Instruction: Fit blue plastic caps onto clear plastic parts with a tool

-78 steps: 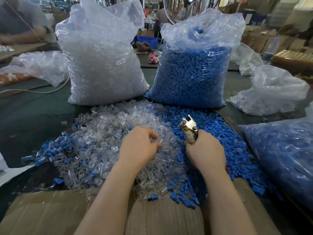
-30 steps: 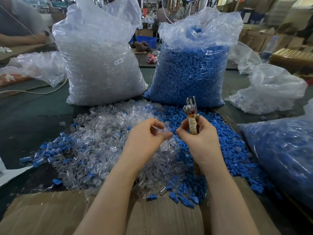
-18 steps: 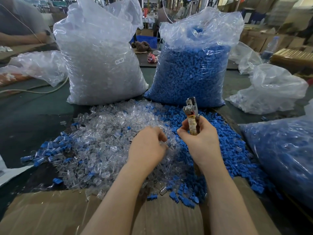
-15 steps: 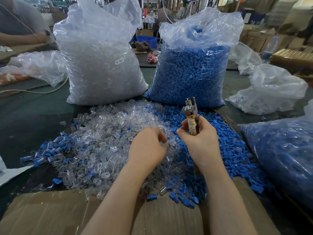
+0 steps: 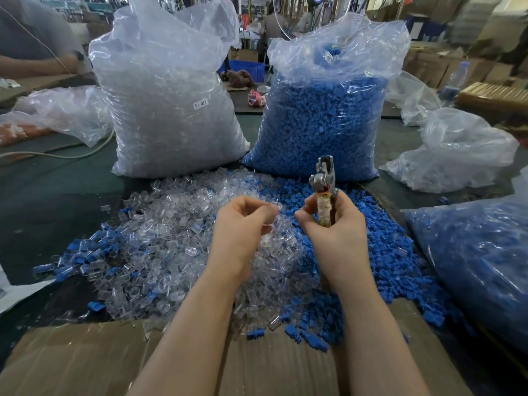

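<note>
Up from the pile comes the left hand [image 5: 243,224]; half a second ago it was pressed down among the clear bits, and now it is lifted a little, with a clear plastic part [image 5: 273,208] pinched at its fingertips. Its fingers are curled together around that small piece. The right hand [image 5: 333,230] has hardly moved. It is wrapped tight around the taped handle of the metal tool [image 5: 323,190], which stands straight up with its shiny head above the fist. I cannot tell if the tool's jaws are apart or together.

Both hands hang just above the pile of clear parts [image 5: 177,247], close to each other but not touching. Right of that pile, and running into it, lies the heap of blue caps [image 5: 385,252]. Some mixed blue and clear pieces [image 5: 77,258] sit at the pile's left edge.

Behind the pile stand two big bags side by side: the bag of clear parts [image 5: 171,110], with a small white label, and the bag of blue caps [image 5: 323,118]. In front of the pile is brown cardboard [image 5: 71,361], under the person's arms. Far right of the pile is another bag with blue pieces [image 5: 480,267], and a crumpled clear bag [image 5: 457,155] lies behind it. Another person's arm [image 5: 31,64] rests far back on the left.
</note>
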`<state>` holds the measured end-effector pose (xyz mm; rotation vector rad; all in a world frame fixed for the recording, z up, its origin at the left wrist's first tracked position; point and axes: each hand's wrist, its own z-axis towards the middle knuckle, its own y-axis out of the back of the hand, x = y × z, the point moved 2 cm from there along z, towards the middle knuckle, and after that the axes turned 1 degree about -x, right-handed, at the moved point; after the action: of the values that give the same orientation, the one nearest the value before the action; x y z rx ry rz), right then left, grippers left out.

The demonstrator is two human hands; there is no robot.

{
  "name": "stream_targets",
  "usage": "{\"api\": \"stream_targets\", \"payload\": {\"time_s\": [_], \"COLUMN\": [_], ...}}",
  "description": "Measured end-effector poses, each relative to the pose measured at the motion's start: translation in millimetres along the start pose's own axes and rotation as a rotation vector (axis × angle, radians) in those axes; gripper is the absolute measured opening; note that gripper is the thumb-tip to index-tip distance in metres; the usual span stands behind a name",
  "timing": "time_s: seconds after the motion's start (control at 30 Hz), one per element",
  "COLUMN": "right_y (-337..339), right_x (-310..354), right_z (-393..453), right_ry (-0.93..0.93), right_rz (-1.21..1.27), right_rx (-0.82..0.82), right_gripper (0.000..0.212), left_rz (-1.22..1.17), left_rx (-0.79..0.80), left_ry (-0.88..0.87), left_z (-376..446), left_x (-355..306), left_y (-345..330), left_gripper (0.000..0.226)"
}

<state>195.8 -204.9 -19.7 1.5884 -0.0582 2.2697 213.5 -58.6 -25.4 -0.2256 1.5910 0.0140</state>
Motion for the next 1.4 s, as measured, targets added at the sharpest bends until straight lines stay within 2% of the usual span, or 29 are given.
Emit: {"api": "stream_targets", "payload": {"time_s": [0.3,0.7,0.93,1.13,1.4], "right_y": [-3.9,-6.1,-8.3,-5.4,-5.9], "right_x": [4.4,8.3,8.1,7.5,8.7], "right_z": [-2.1,-6.2,-8.1,-4.8,-4.4], "right_ry": [0.049,0.106,0.116,0.057,0.052], "right_rz": [-0.013,-0.163,-0.198,-0.207,-0.216], "right_rx": [-0.028,-0.149,-0.165,-0.121,0.006], "right_gripper": [0.026,0.020,0.017,0.018,0.010], "left_rz": [-0.223,-0.043,-0.024,0.007,0.119], "left_rx": [0.016,0.012,0.012,0.017,-0.059], "left_ry": [0.038,-0.029,-0.049,-0.081,-0.150], "left_z": [-3.4,-10.4,-12.4,-15.1,-13.5], "left_x": [-2.9,-5.9,-8.1,-9.9,-8.2], "left_y": [-1.1,-12.3,-14.8,-15.6,-10.4], "left_gripper": [0.018,0.015,0.009,0.010,0.011]}}
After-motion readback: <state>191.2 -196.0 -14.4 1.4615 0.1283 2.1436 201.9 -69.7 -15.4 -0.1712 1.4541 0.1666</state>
